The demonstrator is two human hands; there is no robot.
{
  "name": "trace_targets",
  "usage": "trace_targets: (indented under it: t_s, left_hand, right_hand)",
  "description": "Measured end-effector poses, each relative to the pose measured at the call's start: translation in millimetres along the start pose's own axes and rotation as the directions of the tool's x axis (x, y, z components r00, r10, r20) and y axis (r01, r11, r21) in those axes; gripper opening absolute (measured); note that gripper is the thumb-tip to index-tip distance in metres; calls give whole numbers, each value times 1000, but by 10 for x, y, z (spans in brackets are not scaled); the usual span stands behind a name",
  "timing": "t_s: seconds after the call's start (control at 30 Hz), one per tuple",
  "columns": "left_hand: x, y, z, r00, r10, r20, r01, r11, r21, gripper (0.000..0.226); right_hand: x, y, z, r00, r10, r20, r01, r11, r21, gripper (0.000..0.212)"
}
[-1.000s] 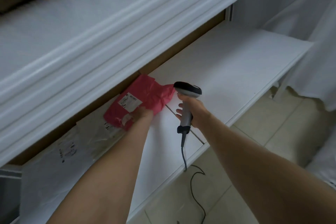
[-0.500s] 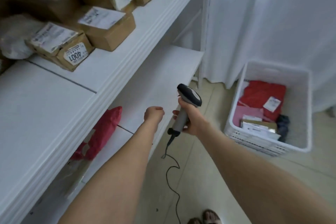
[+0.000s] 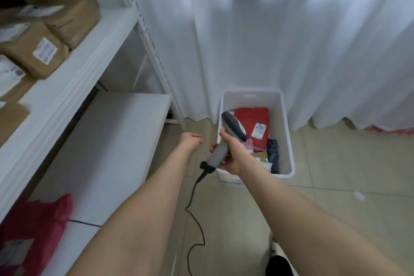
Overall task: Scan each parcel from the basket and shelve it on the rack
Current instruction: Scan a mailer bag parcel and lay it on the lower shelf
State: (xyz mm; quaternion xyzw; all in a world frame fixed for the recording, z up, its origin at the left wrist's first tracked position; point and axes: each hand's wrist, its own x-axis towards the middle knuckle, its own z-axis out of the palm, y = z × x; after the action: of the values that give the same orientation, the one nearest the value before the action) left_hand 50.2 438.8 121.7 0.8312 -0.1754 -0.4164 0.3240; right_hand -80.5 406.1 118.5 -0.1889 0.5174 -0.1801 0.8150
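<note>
R hand [image 3: 231,157]: fingers [image 3: 214,147] clamped round the grey handle of the scanner [image 3: 233,126], thumb up by its dark head. The head points toward the basket. L hand [image 3: 190,141] is just beside it on the left, not touching. Its fingers are loosely curled under w/ nothing in them. Both hands hang in mid-air over the floor [image 3: 336,175], btw rack and basket.

Basket [image 3: 287,136]: white plastic, on the floor right behind the R hand, up against the curtain [image 3: 291,40]. Inside are a red parcel [image 3: 251,116] w/ white label at the back, a dark parcel [image 3: 272,152] along the right wall and a brown parcel [image 3: 261,155] nearer the front. R hand + scanner cover the basket's left-front part, so contents there can't be told. A bit of pink shows by the wrist.

Dark-pink parcel [image 3: 38,226] lies on the lower shelf [image 3: 112,141], btm left, well apart from both hands. It is cut by the frame edge and partly under the lip of the upper shelf [image 3: 89,56]; its label is blurred.

Upper shelf carries brown boxes [image 3: 44,51] w/ labels, print unreadable. The rack post [image 3: 154,51] stands btw shelves and curtain. A black cable [image 3: 195,219] runs from the scanner's butt down over the floor. A white scrap [image 3: 359,195] lies on the tiles, far right. A dark shape at the btm edge by the R forearm is too cut off to identify.
</note>
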Motion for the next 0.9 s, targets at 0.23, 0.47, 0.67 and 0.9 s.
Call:
trace_targets:
  t_s: [0.23, 0.47, 0.67, 0.9]
  left_hand:
    - [560, 675, 1279, 997, -36, 65, 34, 999, 36, 31]
    - [1153, 905, 2090, 993, -83, 89, 76, 994, 78, 29]
    - [1953, 975, 2572, 985, -125, 121, 112, 988, 109, 30]
    - [3050, 867, 3131, 973, -180, 145, 149, 968, 201, 36]
  right_hand:
    - [723, -934, -1013, 1000, 12, -3, -12, 992, 125, 46]
    - [1376, -1410, -1732, 990, 77, -118, -48, 972, 231, 42]
    - [2154, -1665, -1993, 971, 137, -198, -85, 964, 251, 50]
    - [3271, -1901, -2221, 951, 128, -280, -60, 969, 239, 49]
